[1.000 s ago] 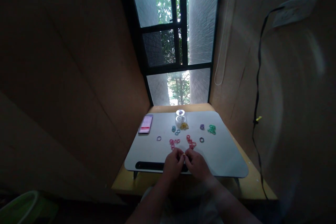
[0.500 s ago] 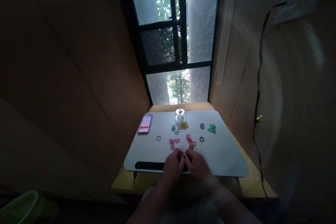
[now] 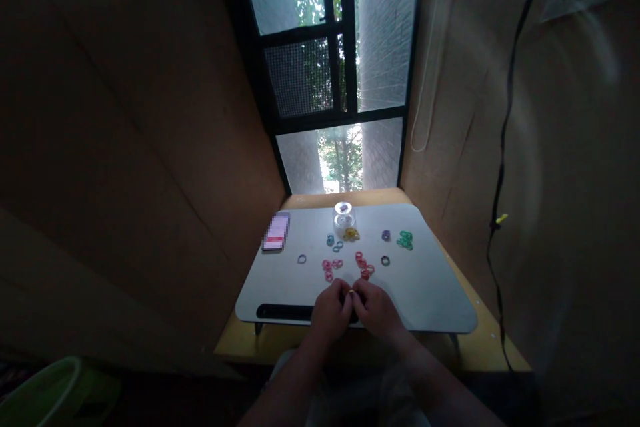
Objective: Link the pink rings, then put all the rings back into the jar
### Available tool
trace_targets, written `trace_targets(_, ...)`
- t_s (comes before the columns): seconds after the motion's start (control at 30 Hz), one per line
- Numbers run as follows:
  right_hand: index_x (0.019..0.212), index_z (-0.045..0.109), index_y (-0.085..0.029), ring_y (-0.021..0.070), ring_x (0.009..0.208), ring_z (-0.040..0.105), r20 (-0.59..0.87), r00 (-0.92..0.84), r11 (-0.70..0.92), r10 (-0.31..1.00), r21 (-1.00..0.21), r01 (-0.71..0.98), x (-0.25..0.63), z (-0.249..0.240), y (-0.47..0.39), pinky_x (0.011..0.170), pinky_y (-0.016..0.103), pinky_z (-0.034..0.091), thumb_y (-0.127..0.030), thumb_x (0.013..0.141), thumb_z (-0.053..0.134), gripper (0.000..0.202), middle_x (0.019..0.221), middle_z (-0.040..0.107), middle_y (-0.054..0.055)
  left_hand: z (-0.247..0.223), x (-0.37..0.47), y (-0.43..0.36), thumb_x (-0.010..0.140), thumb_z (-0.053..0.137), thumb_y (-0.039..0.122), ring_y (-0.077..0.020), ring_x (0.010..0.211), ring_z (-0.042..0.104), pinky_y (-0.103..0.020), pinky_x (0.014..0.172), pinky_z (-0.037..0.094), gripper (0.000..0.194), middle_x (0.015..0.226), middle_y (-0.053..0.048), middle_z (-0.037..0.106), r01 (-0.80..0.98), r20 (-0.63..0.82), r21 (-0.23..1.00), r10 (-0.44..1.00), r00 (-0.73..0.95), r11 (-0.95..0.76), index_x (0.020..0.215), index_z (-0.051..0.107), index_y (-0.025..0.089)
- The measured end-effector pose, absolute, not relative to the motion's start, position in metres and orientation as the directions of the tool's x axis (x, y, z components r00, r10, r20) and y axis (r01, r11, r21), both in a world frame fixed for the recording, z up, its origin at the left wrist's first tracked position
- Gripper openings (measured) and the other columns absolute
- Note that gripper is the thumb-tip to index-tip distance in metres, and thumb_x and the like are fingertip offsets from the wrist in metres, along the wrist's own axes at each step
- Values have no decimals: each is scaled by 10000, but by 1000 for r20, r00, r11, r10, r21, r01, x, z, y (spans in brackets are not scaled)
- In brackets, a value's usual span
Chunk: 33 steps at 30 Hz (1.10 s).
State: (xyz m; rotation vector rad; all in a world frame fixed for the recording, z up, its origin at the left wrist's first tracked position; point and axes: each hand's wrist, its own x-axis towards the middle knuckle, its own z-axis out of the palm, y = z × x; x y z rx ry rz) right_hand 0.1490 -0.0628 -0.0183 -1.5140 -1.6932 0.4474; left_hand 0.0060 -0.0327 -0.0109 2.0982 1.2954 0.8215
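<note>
My left hand (image 3: pixel 331 307) and my right hand (image 3: pixel 374 307) meet over the front of the white lap table (image 3: pixel 425 300), fingertips pinched together. Between them shows a bit of a small yellow band (image 3: pixel 351 291); the fingers hide most of it. Just beyond the hands lie red hair ties (image 3: pixel 361 263) and pink hair ties (image 3: pixel 328 267), in loose clusters. Farther back are blue hair ties (image 3: pixel 331 239), yellow hair ties (image 3: pixel 351 234), purple hair ties (image 3: pixel 385 235) and green hair ties (image 3: pixel 405 240). A single dark hair tie (image 3: pixel 385 260) and a pale purple one (image 3: pixel 301 259) lie apart.
A clear jar (image 3: pixel 343 219) stands at the back middle of the table. A phone (image 3: pixel 277 231) lies at its left edge. A black slot strip (image 3: pixel 285 311) runs along the front. A black cable (image 3: pixel 504 127) hangs at right; a green tub (image 3: pixel 65 393) is lower left.
The view has tilted slightly, so the table appears a little higher. Both hands stay pinched together in nearly the same place, with only slight finger movement.
</note>
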Motion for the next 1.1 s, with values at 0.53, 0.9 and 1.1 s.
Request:
trace_targets(0.53,752,535,-209,142,647,528,319,48,212,947,-727,653,151,-15,-61,617,251,325,-209,869,475,131,691,599,2,-13,10,-30,903,472,266,-152,696,564,-262,654,361,90,749,6,614,613,207,689,916,343,-385,851,526,217)
trace_targets(0.9,751,535,-211,145,669,530,348,57,221,936,-705,674,151,-18,-60,626,253,321,-194,860,472,128,706,603,7,-13,10,-30,904,465,265,-162,709,570,-273,678,385,90,748,0,609,609,215,688,912,349,-395,858,526,219)
trace_targets(1.1,747,536,-209,139,658,536,345,48,228,937,-711,665,151,-18,-61,627,249,328,-190,858,474,129,703,607,4,-14,8,-30,899,475,265,-155,704,559,-267,670,379,95,744,4,602,579,217,716,913,346,-389,843,534,216)
